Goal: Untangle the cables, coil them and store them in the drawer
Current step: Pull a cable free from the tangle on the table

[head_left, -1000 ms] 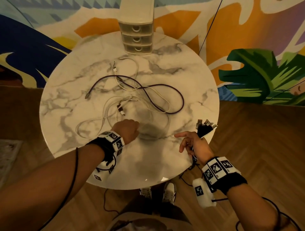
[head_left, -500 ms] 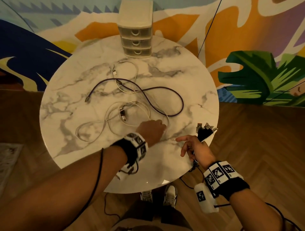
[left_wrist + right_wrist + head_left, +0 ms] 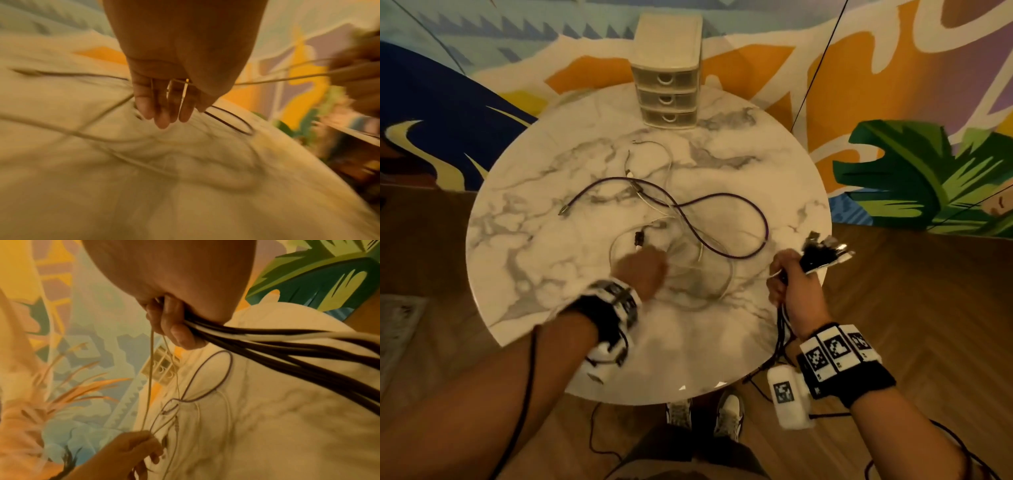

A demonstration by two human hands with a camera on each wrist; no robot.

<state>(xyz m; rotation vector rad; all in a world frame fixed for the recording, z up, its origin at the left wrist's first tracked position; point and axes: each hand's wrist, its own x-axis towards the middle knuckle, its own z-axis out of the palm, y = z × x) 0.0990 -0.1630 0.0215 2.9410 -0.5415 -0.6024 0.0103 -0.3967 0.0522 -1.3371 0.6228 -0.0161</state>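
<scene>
Right hand [image 3: 792, 287], at the table's [image 3: 524, 260] right edge, has its grip closed around a bundle of black and white cables [image 3: 822, 253], plugs fanned out above the fist. Left hand [image 3: 642, 270] is down near the middle, fingers [image 3: 162, 104] pinching a thin white cable [image 3: 149, 378] that runs across to the right hand. The purple cable [image 3: 722, 198] loops through the tangle mid-table, and the three-drawer unit [image 3: 667, 82] stands at the far edge, drawers shut.

Bare forearms, no sleeves. Each wrist carries a black wristband [image 3: 858, 380] ringed with white square tags printed with black-and-white fiducial patterns. A white box [image 3: 789, 397] bearing one such tag hangs beside the right band. Thin black cable [image 3: 527, 387] trails along the left forearm. White sneakers [image 3: 729, 411] and dark trousers [image 3: 688, 455] below.
</scene>
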